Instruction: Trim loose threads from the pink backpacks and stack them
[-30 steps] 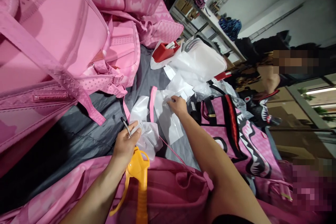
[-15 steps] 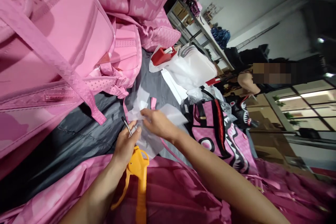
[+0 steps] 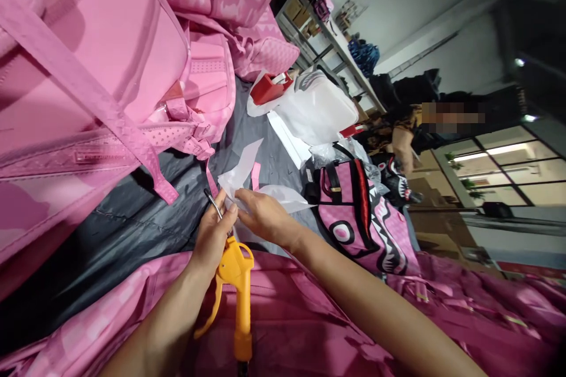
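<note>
My left hand (image 3: 214, 225) is closed around the metal nozzle of a yellow air blow gun (image 3: 236, 268), whose body hangs below the palm. Its fingertips also meet a thin, translucent white sheet (image 3: 244, 166). My right hand (image 3: 265, 212) is closed in a pinch on the same sheet, close against the left fingertips. Ends of the sheet stick out above and to the right of both hands. A pink strap end (image 3: 255, 177) lies just beyond the fingers. Beneath my forearms spreads a pink bag (image 3: 292, 306).
Large pink backpacks (image 3: 119, 59) are piled at the left. A white-wrapped bag (image 3: 325, 106) and a red tape dispenser (image 3: 267, 89) lie ahead on dark sheeting (image 3: 145, 227). A pink shark-mouth bag (image 3: 354, 218) sits right. Another person's arm (image 3: 401, 144) shows behind.
My right hand has come closer to my left hand, and the sheet between them is gathered more tightly. The blow gun has swung slightly, and the view has shifted a little.
</note>
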`<action>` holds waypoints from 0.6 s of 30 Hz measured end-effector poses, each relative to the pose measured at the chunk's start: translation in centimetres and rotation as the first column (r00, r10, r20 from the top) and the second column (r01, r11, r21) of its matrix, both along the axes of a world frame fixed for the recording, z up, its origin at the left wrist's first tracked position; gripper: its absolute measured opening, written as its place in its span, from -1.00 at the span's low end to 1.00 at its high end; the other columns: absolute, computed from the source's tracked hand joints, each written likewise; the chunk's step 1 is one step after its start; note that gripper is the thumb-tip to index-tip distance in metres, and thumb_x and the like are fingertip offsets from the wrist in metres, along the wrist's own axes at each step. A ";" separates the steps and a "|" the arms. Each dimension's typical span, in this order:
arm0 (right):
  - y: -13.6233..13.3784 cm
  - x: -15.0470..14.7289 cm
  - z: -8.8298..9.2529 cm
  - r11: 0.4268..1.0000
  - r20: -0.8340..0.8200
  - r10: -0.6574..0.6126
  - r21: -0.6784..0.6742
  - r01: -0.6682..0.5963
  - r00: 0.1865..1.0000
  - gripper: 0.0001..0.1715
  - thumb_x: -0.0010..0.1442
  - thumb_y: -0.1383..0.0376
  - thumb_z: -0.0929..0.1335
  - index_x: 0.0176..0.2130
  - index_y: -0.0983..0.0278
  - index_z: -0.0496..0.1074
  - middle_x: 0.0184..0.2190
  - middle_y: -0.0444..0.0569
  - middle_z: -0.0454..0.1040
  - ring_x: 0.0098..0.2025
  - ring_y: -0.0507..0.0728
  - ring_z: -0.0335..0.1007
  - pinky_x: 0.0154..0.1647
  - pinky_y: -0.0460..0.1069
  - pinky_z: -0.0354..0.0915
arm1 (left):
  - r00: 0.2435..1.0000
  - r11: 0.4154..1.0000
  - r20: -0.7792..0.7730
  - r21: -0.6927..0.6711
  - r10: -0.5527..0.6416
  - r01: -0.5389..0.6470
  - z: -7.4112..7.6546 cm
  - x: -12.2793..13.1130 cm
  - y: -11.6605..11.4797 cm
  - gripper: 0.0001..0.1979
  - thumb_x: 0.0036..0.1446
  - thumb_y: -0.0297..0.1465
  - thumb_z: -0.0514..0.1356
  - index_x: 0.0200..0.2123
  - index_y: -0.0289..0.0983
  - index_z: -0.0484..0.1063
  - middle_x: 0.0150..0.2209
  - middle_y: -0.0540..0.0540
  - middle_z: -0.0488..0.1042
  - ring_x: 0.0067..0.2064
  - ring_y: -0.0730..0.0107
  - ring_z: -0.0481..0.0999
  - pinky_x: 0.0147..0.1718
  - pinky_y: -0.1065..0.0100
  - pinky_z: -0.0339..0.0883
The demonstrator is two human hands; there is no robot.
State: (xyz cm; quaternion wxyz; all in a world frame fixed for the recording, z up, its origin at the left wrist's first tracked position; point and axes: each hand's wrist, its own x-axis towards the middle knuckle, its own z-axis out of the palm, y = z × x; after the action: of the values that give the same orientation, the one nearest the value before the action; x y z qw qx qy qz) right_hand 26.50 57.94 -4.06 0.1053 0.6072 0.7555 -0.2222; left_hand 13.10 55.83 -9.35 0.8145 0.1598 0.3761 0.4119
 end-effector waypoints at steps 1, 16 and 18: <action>-0.1 0.2 0.2 1.000 0.025 -0.021 0.000 0.021 0.999 -0.77 0.27 0.37 0.26 -0.06 0.27 0.37 -0.17 0.04 0.54 -0.17 0.16 0.48 -0.18 -0.04 0.26 | 1.000 1.000 0.027 -0.001 -0.010 0.010 -0.1 0.1 0.0 -0.32 0.04 -0.19 0.31 0.25 -0.13 0.33 0.00 -0.06 0.55 0.11 0.25 0.49 0.00 0.40 0.40; 4.2 7.2 10.0 0.800 0.318 -0.549 0.467 0.377 0.773 -0.79 0.06 0.40 0.22 -0.31 0.29 0.41 -0.50 -0.09 0.38 -0.42 0.10 0.28 -0.35 -0.05 0.14 | 0.988 0.986 0.106 -0.107 -0.115 0.126 -3.0 2.0 0.6 -0.44 -0.04 -0.33 0.37 0.09 -0.29 0.50 0.17 -0.26 0.45 0.18 0.06 0.45 0.06 0.21 0.40; 4.8 8.3 11.2 0.767 0.367 -0.600 0.517 0.380 0.711 -0.75 0.06 0.40 0.25 -0.26 0.30 0.45 -0.46 -0.05 0.41 -0.40 0.12 0.27 -0.34 -0.04 0.12 | 0.985 0.988 0.128 -0.092 -0.115 0.127 -3.2 2.0 0.5 -0.43 -0.06 -0.30 0.37 0.08 -0.29 0.51 0.18 -0.27 0.44 0.21 0.02 0.42 0.14 0.14 0.34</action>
State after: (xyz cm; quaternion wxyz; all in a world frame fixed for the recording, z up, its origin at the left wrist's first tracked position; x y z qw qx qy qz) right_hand 34.81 62.69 7.11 0.1101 0.8337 0.5339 0.0886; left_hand 15.13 56.29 -12.51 0.8665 0.1161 0.3349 0.3514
